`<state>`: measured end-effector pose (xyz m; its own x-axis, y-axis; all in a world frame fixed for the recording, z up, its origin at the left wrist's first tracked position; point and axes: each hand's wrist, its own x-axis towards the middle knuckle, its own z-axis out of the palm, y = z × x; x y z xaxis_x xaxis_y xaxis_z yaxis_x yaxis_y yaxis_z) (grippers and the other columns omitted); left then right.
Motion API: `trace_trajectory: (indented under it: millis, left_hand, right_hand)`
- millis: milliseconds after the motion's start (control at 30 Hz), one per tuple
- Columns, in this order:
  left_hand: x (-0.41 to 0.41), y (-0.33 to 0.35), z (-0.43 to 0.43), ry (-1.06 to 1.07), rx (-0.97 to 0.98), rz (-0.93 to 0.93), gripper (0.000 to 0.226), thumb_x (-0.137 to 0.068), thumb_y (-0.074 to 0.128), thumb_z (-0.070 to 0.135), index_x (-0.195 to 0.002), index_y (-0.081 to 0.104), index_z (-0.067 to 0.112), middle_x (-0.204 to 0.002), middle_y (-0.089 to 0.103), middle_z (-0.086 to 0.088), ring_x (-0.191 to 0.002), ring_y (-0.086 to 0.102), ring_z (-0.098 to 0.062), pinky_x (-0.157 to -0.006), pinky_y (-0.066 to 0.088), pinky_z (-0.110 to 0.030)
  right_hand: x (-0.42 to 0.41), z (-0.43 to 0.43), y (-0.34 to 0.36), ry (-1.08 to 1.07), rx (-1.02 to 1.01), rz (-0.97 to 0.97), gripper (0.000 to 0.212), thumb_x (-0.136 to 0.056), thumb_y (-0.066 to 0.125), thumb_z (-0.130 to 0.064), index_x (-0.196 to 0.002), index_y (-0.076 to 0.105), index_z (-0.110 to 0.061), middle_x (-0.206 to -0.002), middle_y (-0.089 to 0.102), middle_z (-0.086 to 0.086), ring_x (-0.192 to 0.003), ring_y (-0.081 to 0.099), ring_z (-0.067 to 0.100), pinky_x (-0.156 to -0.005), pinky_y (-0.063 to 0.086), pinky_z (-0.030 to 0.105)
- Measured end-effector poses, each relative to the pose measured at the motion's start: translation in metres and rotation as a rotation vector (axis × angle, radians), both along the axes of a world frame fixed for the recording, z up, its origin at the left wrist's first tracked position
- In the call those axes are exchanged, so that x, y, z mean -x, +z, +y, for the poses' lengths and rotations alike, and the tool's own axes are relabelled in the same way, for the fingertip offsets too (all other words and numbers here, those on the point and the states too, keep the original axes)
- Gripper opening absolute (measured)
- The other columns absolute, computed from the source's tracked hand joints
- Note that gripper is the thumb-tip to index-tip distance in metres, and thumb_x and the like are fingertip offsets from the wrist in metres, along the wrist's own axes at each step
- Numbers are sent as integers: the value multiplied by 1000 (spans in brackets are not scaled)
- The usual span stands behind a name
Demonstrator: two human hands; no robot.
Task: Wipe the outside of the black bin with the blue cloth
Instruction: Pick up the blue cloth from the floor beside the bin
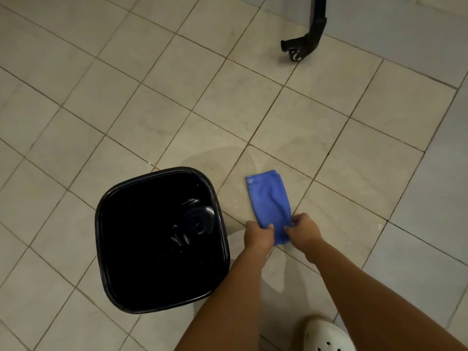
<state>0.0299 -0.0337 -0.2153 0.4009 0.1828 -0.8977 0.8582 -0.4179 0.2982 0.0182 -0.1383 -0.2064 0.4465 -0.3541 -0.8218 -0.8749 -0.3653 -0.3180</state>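
The black bin stands upright on the tiled floor at the lower left, its square open top facing me and its inside dark and glossy. To its right a folded blue cloth lies stretched out on the tiles. My left hand pinches the cloth's near left corner. My right hand pinches its near right corner. Both hands are about a hand's width right of the bin and do not touch it.
A black metal leg with a small castor stands at the top right, by a grey panel. My white perforated shoe shows at the bottom edge. Beige floor tiles stretch all around.
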Motion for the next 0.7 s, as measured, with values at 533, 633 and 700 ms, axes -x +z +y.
trace_trajectory:
  millis: [533,633,700]
  left_hand:
    - [-29,123,-19,330,260,-158,10,-88,51,-1,-96,55,2,-81,56,-10,-69,54,-20,-64,47,-31]
    - [-28,158,-17,340,306,-231,13,-84,51,-6,-94,57,-1,-83,58,-14,-71,55,-23,-64,48,-31]
    - [-26,182,-12,355,336,-263,11,-82,52,-7,-88,56,2,-85,58,-16,-72,55,-25,-63,47,-31]
  right_hand:
    - [-29,0,90,-835,-503,-225,18,-89,57,-21,-90,61,-3,-92,67,16,-84,65,32,-74,54,43]
    - [-31,-6,127,-886,-584,-263,15,-87,54,-7,-98,58,2,-95,65,21,-83,64,33,-64,52,40]
    - [-31,-7,154,-875,-635,-301,16,-85,50,0,-99,58,1,-97,64,21,-84,63,33,-64,51,40]
